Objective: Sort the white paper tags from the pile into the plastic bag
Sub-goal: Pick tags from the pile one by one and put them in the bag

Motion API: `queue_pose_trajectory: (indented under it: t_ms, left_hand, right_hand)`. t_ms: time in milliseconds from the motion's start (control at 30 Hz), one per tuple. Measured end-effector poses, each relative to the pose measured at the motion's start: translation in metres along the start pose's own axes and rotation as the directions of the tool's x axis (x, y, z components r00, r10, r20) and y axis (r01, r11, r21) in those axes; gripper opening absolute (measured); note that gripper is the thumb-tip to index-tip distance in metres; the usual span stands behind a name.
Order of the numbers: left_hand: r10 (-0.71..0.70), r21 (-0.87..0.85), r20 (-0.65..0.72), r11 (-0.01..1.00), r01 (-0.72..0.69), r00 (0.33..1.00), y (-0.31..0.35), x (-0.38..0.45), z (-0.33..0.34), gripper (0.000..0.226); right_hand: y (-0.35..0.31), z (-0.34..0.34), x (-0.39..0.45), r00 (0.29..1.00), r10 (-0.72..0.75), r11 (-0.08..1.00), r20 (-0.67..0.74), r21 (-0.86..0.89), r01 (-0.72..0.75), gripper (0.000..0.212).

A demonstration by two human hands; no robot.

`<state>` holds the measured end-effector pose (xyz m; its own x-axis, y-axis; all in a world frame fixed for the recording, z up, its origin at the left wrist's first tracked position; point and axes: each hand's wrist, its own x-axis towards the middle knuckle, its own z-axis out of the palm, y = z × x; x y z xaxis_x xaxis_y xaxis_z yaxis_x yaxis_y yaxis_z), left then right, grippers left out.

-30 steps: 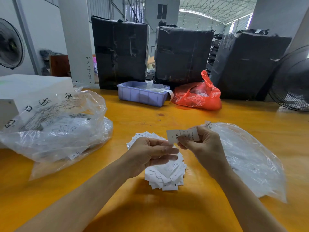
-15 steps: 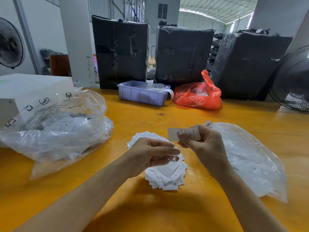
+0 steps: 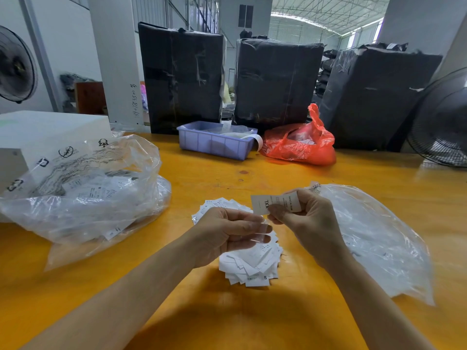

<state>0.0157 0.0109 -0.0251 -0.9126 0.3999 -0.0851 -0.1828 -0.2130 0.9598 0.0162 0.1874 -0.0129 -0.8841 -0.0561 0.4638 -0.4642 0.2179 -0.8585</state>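
Pinching one white paper tag [image 3: 275, 203] marked XXL, your right hand [image 3: 309, 223] has its grip closed on the tag's lower edge, thumb and forefinger, w/ the tag upright just above the pile [image 3: 249, 258]. Your left hand [image 3: 227, 233] hovers over the pile w/ fingers curled in; something thin and clear seems to sit at its fingertips, but you can't tell from this view if it holds anything.

Handling, as a judgement: the tag looks near weightless, thin, flexible, easy to crease and quick to flutter. Its smooth stock likely slides against neighbours, so several may lift at once. Take it by an edge or corner w/ a light pinch; fan the stack first.

Places, from the pile at centre: the clear plastic bag [image 3: 374, 238] lies flat at 3 o'clock, just beside your right hand, mouth approx. toward the hand, some tags already inside. A second, fuller printed bag [image 3: 83, 195] sits at 9 o'clock, well apart.

Surface: glossy yellow-orange counter [image 3: 177, 311], smooth, so loose tags may skid. At 12 o'clock, a lilac bin [image 3: 214, 142] and red bag [image 3: 300, 145], then black-wrapped bales [image 3: 182, 77]. White box [image 3: 50, 130] at 10 o'clock. Fans [image 3: 444, 120] stand at both sides of the warehouse room; airflow, if on, could scatter tags.
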Motion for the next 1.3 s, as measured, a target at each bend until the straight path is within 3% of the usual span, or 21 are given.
queue_pose_trajectory:
  t_ms: [333, 567, 900, 1000, 1100, 1300]
  left_hand:
    - [0.009, 0.007, -0.006, 1.0, -0.008, 1.0, 0.0014, -0.0024, -0.0009, 0.041]
    - [0.009, 0.032, 0.002, 0.999, -0.009, 1.0, 0.0017, -0.0029, -0.0001, 0.032]
    - [0.134, 0.181, -0.168, 0.978, -0.103, 0.977, -0.0003, -0.0007, -0.0001, 0.019]
    - [0.175, 0.176, -0.214, 0.975, -0.139, 0.961, 0.0004, -0.0001, 0.0004, 0.027]
    - [0.202, 0.165, -0.232, 0.972, -0.166, 0.952, 0.0007, 0.0002, 0.0006, 0.037]
    - [0.227, 0.188, -0.25, 0.965, -0.183, 0.941, -0.0009, 0.0017, 0.0001, 0.023]
  right_hand:
    - [-0.0012, -0.0036, 0.0019, 1.0, 0.002, 0.998, -0.028, 0.058, -0.001, 0.008]
    - [0.0005, -0.0011, 0.0005, 1.0, -0.018, 0.994, 0.006, -0.107, 0.018, 0.011]
    - [0.0013, -0.0021, 0.0017, 0.996, 0.072, 0.988, 0.06, -0.14, -0.063, 0.013]
    - [0.0025, -0.0024, 0.0024, 0.995, 0.09, 0.986, 0.036, -0.142, -0.084, 0.008]
    - [0.0011, -0.003, 0.0031, 0.996, 0.08, 0.995, -0.026, -0.054, -0.081, 0.01]
    - [-0.0004, -0.003, 0.0025, 0.999, 0.021, 0.999, -0.049, -0.023, -0.022, 0.018]
